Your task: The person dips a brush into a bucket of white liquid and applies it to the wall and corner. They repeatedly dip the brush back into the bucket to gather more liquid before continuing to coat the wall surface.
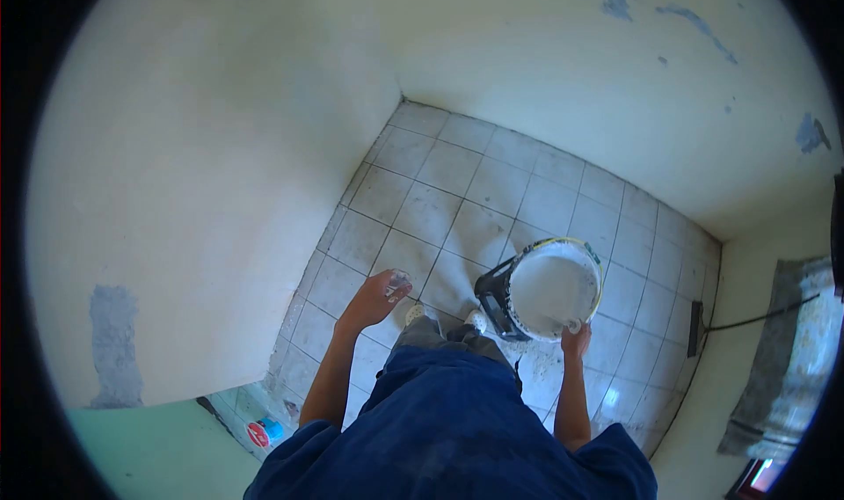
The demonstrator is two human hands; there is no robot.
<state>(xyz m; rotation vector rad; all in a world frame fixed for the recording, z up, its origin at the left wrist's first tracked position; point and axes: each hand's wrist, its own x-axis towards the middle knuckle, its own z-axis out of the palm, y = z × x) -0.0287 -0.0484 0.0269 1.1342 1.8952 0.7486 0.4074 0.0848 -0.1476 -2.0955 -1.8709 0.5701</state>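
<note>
A large bucket (554, 291) of white paint or plaster stands upright at the right of my feet, with smears round its rim. My right hand (576, 339) is at the bucket's near right rim, its fingers closed at the edge; a whitish smear shows beside them. To the left, my left hand (378, 299) is held over the floor with its fingers curled round a small clear, whitish thing (398, 284), perhaps a cup. A dark crate or stool (498, 299) stands against the bucket's left side.
Pale walls with grey patches (116, 346) rise on the left and ahead. The tiled floor (422, 205) has white marks. A red and blue container (264, 431) lies at lower left. A dark rod (763, 316) and a curtain (787, 359) are at right.
</note>
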